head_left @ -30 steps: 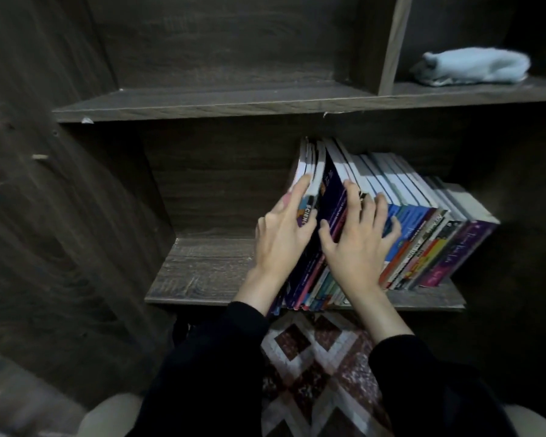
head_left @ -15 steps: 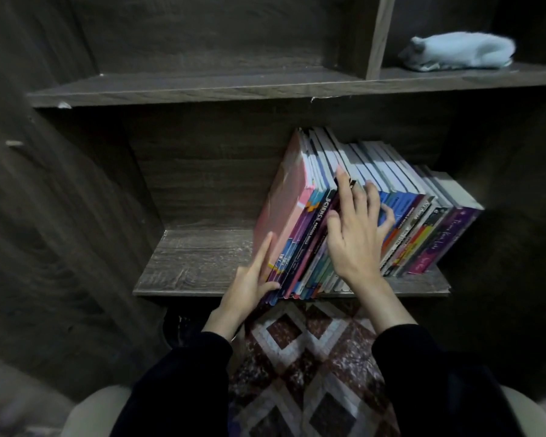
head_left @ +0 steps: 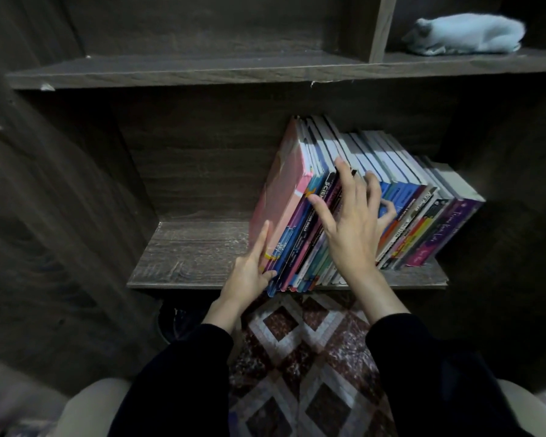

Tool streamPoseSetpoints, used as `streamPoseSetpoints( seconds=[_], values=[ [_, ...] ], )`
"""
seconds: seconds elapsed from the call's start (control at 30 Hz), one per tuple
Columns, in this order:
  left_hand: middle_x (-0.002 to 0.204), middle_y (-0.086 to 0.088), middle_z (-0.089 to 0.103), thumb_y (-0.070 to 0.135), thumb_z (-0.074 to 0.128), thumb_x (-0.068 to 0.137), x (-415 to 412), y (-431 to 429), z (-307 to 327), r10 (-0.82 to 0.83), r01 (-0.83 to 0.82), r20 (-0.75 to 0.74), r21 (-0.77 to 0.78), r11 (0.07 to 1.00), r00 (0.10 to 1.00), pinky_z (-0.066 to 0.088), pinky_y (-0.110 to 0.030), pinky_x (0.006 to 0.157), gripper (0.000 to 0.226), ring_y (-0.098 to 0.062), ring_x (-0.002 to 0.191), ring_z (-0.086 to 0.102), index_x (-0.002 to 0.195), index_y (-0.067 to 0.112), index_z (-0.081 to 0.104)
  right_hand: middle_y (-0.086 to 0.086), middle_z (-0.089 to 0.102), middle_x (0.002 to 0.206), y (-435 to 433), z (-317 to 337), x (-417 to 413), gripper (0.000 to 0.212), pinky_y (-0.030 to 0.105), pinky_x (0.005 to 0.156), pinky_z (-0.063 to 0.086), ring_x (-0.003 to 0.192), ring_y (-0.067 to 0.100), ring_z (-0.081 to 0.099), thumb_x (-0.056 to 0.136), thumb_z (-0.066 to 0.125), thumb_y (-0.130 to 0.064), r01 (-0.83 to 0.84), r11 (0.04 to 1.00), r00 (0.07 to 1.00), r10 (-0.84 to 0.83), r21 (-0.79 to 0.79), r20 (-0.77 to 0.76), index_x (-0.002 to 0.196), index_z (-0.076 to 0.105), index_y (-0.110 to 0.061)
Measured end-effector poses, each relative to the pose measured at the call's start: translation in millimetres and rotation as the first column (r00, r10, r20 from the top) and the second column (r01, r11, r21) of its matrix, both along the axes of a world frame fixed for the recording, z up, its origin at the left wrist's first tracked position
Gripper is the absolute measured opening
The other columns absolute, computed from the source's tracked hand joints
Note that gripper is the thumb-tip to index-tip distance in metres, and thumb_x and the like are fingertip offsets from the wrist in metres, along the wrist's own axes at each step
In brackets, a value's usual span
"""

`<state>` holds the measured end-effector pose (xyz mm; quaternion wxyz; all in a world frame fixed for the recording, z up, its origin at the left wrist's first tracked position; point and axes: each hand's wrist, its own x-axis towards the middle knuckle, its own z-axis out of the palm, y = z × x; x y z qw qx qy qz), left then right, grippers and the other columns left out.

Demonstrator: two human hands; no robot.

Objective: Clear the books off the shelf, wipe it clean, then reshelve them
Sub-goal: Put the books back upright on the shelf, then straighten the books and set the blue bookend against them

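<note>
Our left hand (head_left: 249,275) lays straight, pressed-together fingers (head_left: 261,239) against the books (head_left: 405,197) at their nine o'clock side, while our right hand (head_left: 353,234) spreads its fingers across the middle spines.

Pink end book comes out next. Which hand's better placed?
Left, likely. The left hand lies flat against the outer cover of the pink book, thumb at the spines' foot, with bare shelf beside it. The right hand is spread over spines further along the row.
</note>
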<state>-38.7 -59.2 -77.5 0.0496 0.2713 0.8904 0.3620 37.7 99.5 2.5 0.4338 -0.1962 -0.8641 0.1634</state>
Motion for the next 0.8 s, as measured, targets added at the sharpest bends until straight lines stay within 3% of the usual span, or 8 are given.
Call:
streamPoseSetpoints(
  seconds=[0.23,0.4,0.5,0.53,0.6,0.7,0.8],
  values=[
    [0.127,0.003,0.062,0.013,0.072,0.083,2,-8,0,-0.052,0.045,0.138,0.052,0.998,0.989,0.042,-0.033,0.104,0.106,-0.012,0.106,0.062,0.144,0.055,-0.003,0.002,0.052,0.132,1,3,0,0.064,0.054,0.101,0.023,0.133,0.023,0.033,0.089,0.042,-0.066,0.024,0.999,1.000,-0.024,0.032,0.003,0.142,0.026,-0.034],
    [0.139,0.000,0.052,0.016,0.076,0.080,-1,-22,-10,-0.044,0.032,0.211,0.058,0.998,0.977,0.036,-0.024,0.106,0.100,-0.015,0.128,0.049,0.149,0.044,0.009,0.013,0.022,0.157,-8,-3,5,0.079,0.056,0.112,0.013,0.145,0.029,0.013,0.089,0.056,-0.056,0.009,1.000,1.000,-0.009,-0.005,0.001,0.151,0.015,-0.031],
    [0.123,0.006,0.057,0.009,0.073,0.082,11,-41,-12,-0.006,-0.026,0.268,0.115,0.993,0.963,0.036,0.001,0.087,0.087,-0.005,0.113,0.054,0.151,0.027,0.023,0.022,0.024,0.153,-32,-12,12,0.069,0.049,0.112,0.016,0.141,0.034,0.018,0.091,0.061,-0.039,0.002,1.000,0.980,0.002,0.022,-0.198,0.148,0.025,-0.025],
    [0.120,0.003,0.058,0.007,0.071,0.083,14,-49,-13,0.024,-0.059,0.272,0.120,0.991,0.962,0.037,0.003,0.078,0.078,-0.007,0.105,0.056,0.148,0.021,0.030,0.021,0.033,0.147,-43,-19,13,0.062,0.046,0.110,0.023,0.135,0.032,0.026,0.091,0.062,-0.029,-0.034,0.998,0.952,0.048,0.051,-0.301,0.144,0.030,-0.022],
    [0.114,-0.005,0.062,0.008,0.069,0.085,20,-68,-19,0.106,-0.141,0.286,0.105,0.984,0.952,0.042,-0.008,0.073,0.062,-0.011,0.089,0.058,0.139,0.018,0.043,0.017,0.047,0.129,-70,-40,15,0.051,0.040,0.102,0.033,0.119,0.028,0.040,0.087,0.059,-0.009,-0.178,0.982,0.885,0.191,0.070,-0.424,0.135,0.040,-0.015],
    [0.089,-0.003,0.068,0.009,0.066,0.085,34,-103,-37,0.247,-0.284,0.300,0.084,0.955,0.921,0.042,-0.011,0.063,0.043,-0.012,0.073,0.062,0.125,0.014,0.052,0.021,0.057,0.109,-115,-82,18,0.039,0.045,0.089,0.044,0.101,0.035,0.053,0.086,0.050,0.004,-0.416,0.909,0.844,0.380,-0.015,-0.378,0.124,0.053,-0.002],
    [0.094,-0.011,0.071,0.004,0.064,0.083,48,-138,-70,0.364,-0.392,0.320,0.025,0.920,0.875,0.044,-0.020,0.074,0.039,-0.020,0.089,0.066,0.121,0.011,0.056,0.014,0.059,0.103,-155,-139,18,0.037,0.039,0.084,0.044,0.092,0.032,0.055,0.085,0.045,-0.001,-0.530,0.820,0.847,0.500,-0.215,-0.181,0.119,0.058,-0.004]
  ],
)
